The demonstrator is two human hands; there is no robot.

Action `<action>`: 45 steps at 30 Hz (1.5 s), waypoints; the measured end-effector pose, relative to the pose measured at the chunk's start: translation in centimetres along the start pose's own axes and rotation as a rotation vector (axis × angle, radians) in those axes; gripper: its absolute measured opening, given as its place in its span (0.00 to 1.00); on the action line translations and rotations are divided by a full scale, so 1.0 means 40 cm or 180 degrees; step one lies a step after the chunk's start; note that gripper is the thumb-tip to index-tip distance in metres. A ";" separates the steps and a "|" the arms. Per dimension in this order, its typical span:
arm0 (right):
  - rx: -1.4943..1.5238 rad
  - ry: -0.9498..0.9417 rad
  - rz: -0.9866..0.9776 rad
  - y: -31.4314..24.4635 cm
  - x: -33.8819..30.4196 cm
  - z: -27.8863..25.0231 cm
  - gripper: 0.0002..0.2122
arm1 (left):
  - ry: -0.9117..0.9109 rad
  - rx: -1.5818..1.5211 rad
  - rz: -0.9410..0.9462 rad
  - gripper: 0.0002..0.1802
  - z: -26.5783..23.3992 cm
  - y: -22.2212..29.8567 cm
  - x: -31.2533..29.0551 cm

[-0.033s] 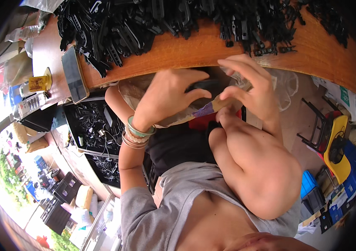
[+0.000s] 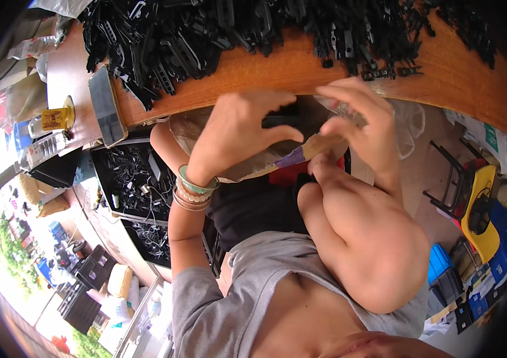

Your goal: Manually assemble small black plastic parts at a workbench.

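My left hand [image 2: 235, 125] is open, with thumb and fingers spread, over an open sack or carton [image 2: 253, 170] on my lap. A green bangle [image 2: 197, 184] and paler bracelets circle that wrist. Across from it my right hand [image 2: 368, 116] is open too, its fingers apart and slightly blurred. Nothing shows held in either hand. Between and beneath them is a dark, blurred shape [image 2: 289, 111] in the container's mouth; its kind cannot be made out. The container's near edge is brown with a purple patch [image 2: 290, 157].
Heaps of black plastic parts [image 2: 188, 42] cover the wooden table [image 2: 265, 68] beyond my hands. A phone [image 2: 107, 104] lies at its left edge. Black trays [image 2: 137, 179] of small parts stand at left. Clear plastic [image 2: 405, 128] and a yellow stool [image 2: 481, 215] are at right.
The dark shape between my hands shows less and sits a little farther from me. My left fingers have lifted slightly, and my right hand has shifted a little to the right.
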State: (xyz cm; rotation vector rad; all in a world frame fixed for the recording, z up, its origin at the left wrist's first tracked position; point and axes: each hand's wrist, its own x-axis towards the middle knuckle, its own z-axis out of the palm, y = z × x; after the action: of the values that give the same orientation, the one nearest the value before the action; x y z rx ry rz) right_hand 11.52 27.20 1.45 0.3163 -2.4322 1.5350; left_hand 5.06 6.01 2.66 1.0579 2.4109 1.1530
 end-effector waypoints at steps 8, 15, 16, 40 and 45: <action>-0.1381 0.1584 0.0616 0.077 -0.006 -0.116 0.10 | 0.0826 0.0795 0.0430 0.17 -0.081 -0.016 0.267; -0.3056 0.1278 0.0571 0.167 -0.053 -0.180 0.10 | 0.0750 0.2097 0.1455 0.17 -0.076 -0.030 0.305; -0.2865 0.1373 0.0585 0.164 -0.054 -0.175 0.10 | 0.0744 0.2090 0.1465 0.17 -0.075 -0.032 0.306; 0.1118 0.0277 -0.0121 0.038 0.022 -0.023 0.07 | -0.0138 -0.3933 -0.1240 0.17 0.036 0.034 0.101; 0.1048 0.0217 -0.0323 0.041 0.028 -0.011 0.06 | -0.0095 -0.2958 -0.1176 0.16 0.020 0.042 0.087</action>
State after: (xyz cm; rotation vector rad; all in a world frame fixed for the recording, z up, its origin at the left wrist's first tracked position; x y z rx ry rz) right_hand 10.00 28.23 0.57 0.4328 -2.0738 1.8649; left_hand 3.88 9.66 3.66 0.3068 1.5841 1.7784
